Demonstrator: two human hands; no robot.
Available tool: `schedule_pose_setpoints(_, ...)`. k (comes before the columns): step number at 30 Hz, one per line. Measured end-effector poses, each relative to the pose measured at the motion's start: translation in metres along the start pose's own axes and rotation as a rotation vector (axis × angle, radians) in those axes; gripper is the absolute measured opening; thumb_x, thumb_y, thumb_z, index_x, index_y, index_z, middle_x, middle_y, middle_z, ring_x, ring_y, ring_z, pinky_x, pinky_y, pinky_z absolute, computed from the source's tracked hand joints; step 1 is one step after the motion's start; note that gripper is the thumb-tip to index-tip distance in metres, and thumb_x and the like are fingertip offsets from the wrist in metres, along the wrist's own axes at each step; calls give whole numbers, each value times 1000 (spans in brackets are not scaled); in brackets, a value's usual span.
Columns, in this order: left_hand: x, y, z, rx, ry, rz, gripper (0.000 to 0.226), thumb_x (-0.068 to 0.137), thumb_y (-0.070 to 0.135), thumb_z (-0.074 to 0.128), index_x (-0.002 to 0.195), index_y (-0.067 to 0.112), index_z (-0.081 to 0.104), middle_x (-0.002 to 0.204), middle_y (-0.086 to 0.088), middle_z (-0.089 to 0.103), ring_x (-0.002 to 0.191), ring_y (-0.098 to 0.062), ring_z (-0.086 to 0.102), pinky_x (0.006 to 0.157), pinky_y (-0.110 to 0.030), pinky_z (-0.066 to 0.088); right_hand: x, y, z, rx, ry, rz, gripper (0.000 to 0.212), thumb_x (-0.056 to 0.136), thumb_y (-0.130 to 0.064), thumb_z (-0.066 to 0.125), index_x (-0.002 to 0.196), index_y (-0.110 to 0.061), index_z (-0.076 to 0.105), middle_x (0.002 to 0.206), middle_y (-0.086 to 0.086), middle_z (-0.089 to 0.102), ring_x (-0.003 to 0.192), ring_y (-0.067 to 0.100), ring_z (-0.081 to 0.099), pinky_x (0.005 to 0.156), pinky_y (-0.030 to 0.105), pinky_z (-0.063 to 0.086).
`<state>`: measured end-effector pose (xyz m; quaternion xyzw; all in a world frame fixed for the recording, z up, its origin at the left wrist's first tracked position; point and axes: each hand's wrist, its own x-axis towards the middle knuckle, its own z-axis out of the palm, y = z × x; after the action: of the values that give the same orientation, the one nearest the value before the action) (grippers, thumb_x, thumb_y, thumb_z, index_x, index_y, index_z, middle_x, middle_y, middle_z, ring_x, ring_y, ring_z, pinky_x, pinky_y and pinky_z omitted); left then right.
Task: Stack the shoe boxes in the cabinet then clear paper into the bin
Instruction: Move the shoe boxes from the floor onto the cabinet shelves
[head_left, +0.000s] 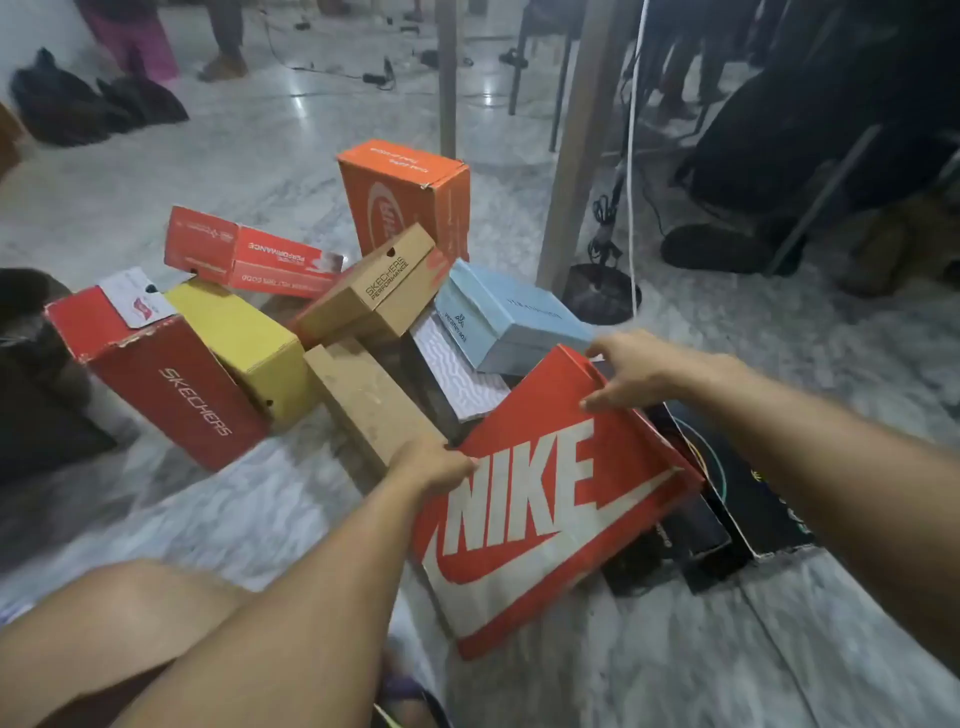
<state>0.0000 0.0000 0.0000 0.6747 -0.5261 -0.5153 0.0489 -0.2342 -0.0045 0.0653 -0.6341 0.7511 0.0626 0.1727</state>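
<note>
- The red Nike box (540, 499) lies tilted in the lower centre of the frame, its printed lid facing up toward the camera. Its long axis runs from lower left to upper right, and its far corner is raised over a dark box (727, 499) at the right.
- The left hand (431, 462) grips the near left edge of the Nike box, fingers curled over the rim beside the letter N.
- The right hand (631, 371) holds the far upper corner; the thumb presses on the lid and the fingers reach over the edge, loosely curled round it.
- The two hands sit at opposite ends of the long axis, so the box lies between them; a lift looks likely to come straight up and toward the body. Both hands already touch it, so neither is nearer.
- Count of boxes on the floor (260, 145) beyond the Nike box: one red Skechers box (166, 384) at left, one yellow box (244, 338) against it, one red lidded box (249, 254) behind, one orange box (410, 197) standing upright, one brown Skechers Performance box (374, 291) tilted at centre, one plain brown box (363, 400) below it, one pale blue box (509, 322), and one white patterned box (457, 374) partly under the blue one.
- With the Nike box and the dark box, that makes ten I can tell apart.
- No cabinet, bin or loose paper can be made out in this view.
</note>
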Motion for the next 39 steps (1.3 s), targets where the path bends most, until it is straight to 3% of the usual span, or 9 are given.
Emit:
schedule_pose_setpoints(5,27,-39,28,-520,100,-263,33,86,12,58,118,7,56,108,-16,69,91,-33,70,81,-47,58,-10,4,11,40,-92,50,71,77,-46,77,138,-24,45,127,1,60,107,22,59,86,35,49)
schedule_pose_setpoints(9,81,-96,64,-614,202,-393,49,75,17,54,123,7,54,121,-14,63,100,-34,63,79,-42,55,-10,9,21,141,-168,50,92,76,-48,77,148,-39,20,121,-4,59,93,17,57,79,31,47)
schedule_pose_setpoints(13,17,-70,57,-675,2,-445,20,92,4,43,110,6,52,98,-7,59,78,-23,51,74,-39,36,-6,12,36,209,-225,89,113,69,-51,81,147,-52,-1,116,-7,58,93,20,63,83,36,53)
schedule_pose_setpoints(15,17,-69,58,-671,-47,-429,26,90,-4,41,111,10,47,97,-8,51,78,-23,45,76,-38,33,-5,12,38,235,-227,114,117,69,-51,82,147,-52,-5,116,-5,58,94,22,65,86,42,56)
schedule_pose_setpoints(17,14,-66,54,-657,-72,-403,35,84,-4,45,115,10,48,104,-7,56,74,-22,47,74,-39,36,-7,10,34,224,-216,116,113,70,-48,81,147,-50,-2,116,-4,60,93,23,66,85,44,57)
schedule_pose_setpoints(23,5,-48,28,-318,-200,-365,50,90,12,49,138,14,33,140,-11,42,132,-37,40,82,-41,46,-26,-11,-10,100,-94,138,90,74,-52,77,143,-30,24,118,3,62,96,26,64,89,44,54)
schedule_pose_setpoints(28,-5,-37,-12,-202,-244,-392,82,86,40,60,151,18,15,152,-20,31,134,-44,38,102,-61,39,-53,-30,-58,27,18,130,68,68,-55,78,121,-25,49,110,1,63,93,25,64,85,44,55)
schedule_pose_setpoints(35,-31,-21,-91,-264,-174,-221,107,72,52,75,152,14,16,154,-18,27,134,-38,38,103,-57,40,-77,-61,-109,210,125,19,42,71,-46,82,98,-20,64,95,-2,69,80,18,67,74,34,57)
schedule_pose_setpoints(39,-56,-13,-141,-290,-41,-24,119,45,63,85,144,19,36,147,-13,41,128,-33,47,103,-51,43,-88,-82,-127,369,151,-122,37,69,-43,84,91,-22,63,89,-8,69,76,11,68,59,25,50)
